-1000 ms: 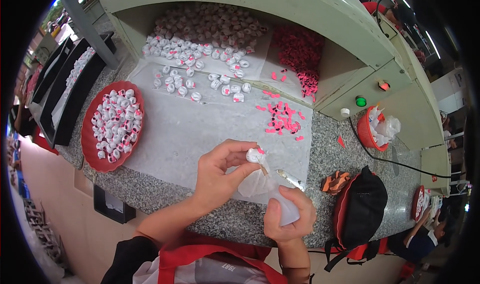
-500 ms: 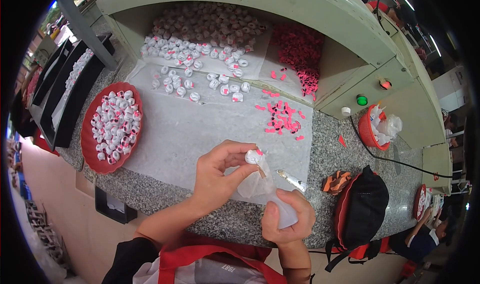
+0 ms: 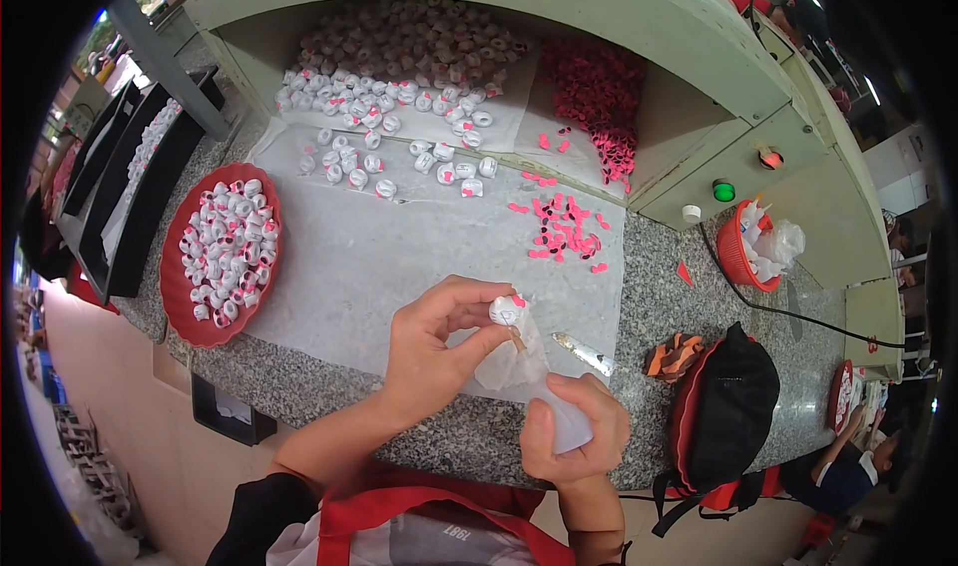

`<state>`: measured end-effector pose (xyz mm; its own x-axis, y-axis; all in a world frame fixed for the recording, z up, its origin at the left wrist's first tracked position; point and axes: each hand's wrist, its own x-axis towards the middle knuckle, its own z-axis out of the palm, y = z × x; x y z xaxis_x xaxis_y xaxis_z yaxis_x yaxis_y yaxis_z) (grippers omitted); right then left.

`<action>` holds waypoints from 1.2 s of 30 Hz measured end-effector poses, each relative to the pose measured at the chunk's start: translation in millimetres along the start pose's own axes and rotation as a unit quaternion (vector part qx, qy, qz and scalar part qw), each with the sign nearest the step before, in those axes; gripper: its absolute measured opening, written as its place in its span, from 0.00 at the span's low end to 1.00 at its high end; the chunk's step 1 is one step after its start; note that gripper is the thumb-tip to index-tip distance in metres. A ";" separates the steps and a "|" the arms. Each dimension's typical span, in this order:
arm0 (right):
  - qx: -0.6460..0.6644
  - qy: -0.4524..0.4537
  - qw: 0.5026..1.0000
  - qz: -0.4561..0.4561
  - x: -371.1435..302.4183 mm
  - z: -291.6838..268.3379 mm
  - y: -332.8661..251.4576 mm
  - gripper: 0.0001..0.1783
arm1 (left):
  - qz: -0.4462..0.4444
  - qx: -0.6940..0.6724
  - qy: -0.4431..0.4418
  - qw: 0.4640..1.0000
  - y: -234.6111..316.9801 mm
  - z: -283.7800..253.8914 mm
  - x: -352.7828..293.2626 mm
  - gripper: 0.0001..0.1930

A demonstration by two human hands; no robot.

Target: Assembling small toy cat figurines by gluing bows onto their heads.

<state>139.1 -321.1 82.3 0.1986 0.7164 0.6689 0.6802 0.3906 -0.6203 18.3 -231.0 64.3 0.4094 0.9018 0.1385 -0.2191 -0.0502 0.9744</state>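
Note:
Between the thumb and fingers of my left hand (image 3: 427, 341) is a small white rounded piece (image 3: 506, 310) with a pink bow-shaped part at its top. My right hand (image 3: 579, 426) is closed round a translucent squeeze bottle (image 3: 561, 421). The bottle's thin brownish tip (image 3: 518, 339) reaches up to the lower side of the white piece; whether it touches cannot be made out. Whitish film (image 3: 514, 364) wraps the bottle's neck. Several loose pink bow-shaped pieces (image 3: 561, 229) lie on the paper sheet (image 3: 339, 257) beyond my hands.
A red scalloped tray (image 3: 185, 316) of white pieces stands at the left. More white pieces (image 3: 399, 47) and a pink heap (image 3: 594, 87) fill the green cabinet (image 3: 689, 157). Rightward are a metal blade-like tool (image 3: 584, 353), an orange-black cloth (image 3: 674, 357), a black bag (image 3: 733, 406) and a red basket (image 3: 743, 257).
The view has shifted very slightly. Both hands keep nearly the same pose, and the white piece appears turned a little, with the bottle tip still beside it.

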 end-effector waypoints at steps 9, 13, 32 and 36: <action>0.024 0.015 1.000 0.004 3.9 -1.5 0.3 0.16 | 0.012 0.026 0.006 1.000 0.9 1.0 1.8 0.15; 0.021 0.020 1.000 0.003 2.0 -0.9 4.4 0.16 | 0.010 0.036 0.016 0.999 0.1 -0.8 2.2 0.14; 0.029 0.036 0.999 -0.008 6.2 -5.0 6.0 0.15 | -0.144 -0.148 -0.037 0.978 0.9 -5.0 7.1 0.17; 0.016 0.047 0.999 -0.008 6.1 -5.3 6.6 0.15 | -0.149 -0.163 -0.032 0.975 1.6 -5.2 7.2 0.17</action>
<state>148.5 -317.1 84.5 0.2542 0.6536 0.7129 0.6614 0.4203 -0.6212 16.3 -222.3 65.9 0.5497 0.8264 -0.1221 -0.3465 0.3586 0.8668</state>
